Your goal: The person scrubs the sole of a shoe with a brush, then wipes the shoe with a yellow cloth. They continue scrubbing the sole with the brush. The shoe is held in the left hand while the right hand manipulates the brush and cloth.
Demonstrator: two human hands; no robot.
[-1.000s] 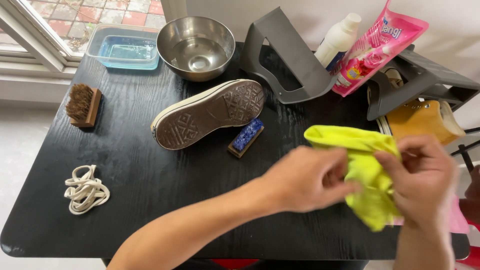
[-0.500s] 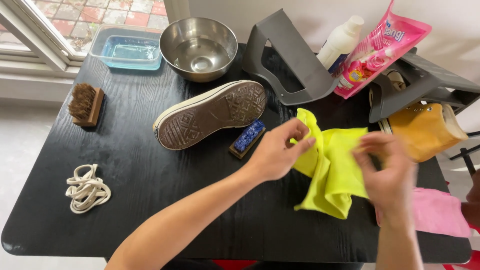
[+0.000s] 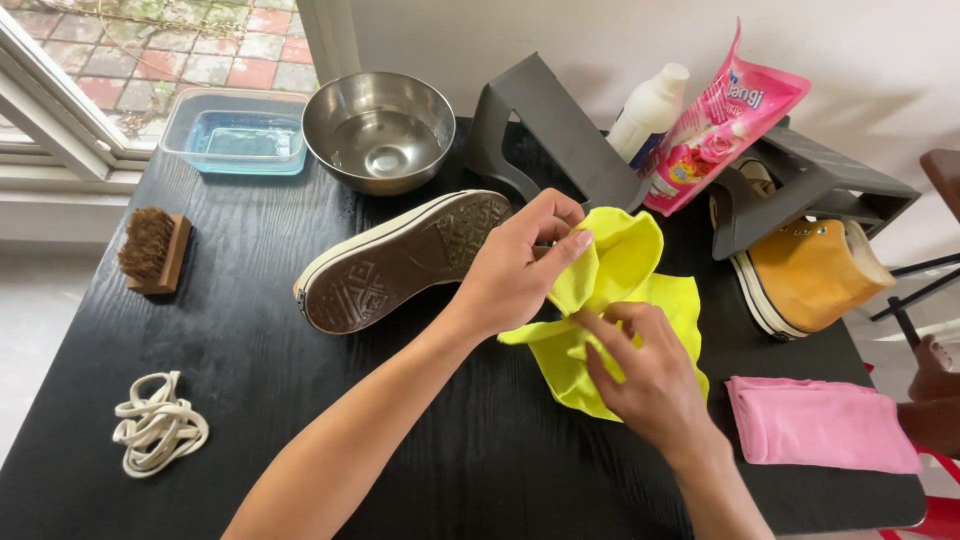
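Observation:
A bright yellow cloth (image 3: pixel 625 262) lies bunched over the middle of the black table (image 3: pixel 250 330). My left hand (image 3: pixel 515 265) pinches its upper fold, lifting it a little. My right hand (image 3: pixel 645 375) grips the cloth's lower part, fingers curled into the fabric. Just left of my left hand a shoe (image 3: pixel 395 262) lies on its side with its patterned sole towards me.
A steel bowl (image 3: pixel 380 130) and a blue water tub (image 3: pixel 235 130) stand at the back. A brush (image 3: pixel 152 250) and white laces (image 3: pixel 158 425) lie at the left. Grey racks (image 3: pixel 550 130), a white bottle (image 3: pixel 648 105), a pink pouch (image 3: pixel 715 120), a mustard shoe (image 3: pixel 815 270) and a pink cloth (image 3: pixel 815 425) sit right.
Both hands have carried the yellow cloth leftwards from the right edge to the table's middle. The cloth was spread half a second ago and is now bunched between the hands.

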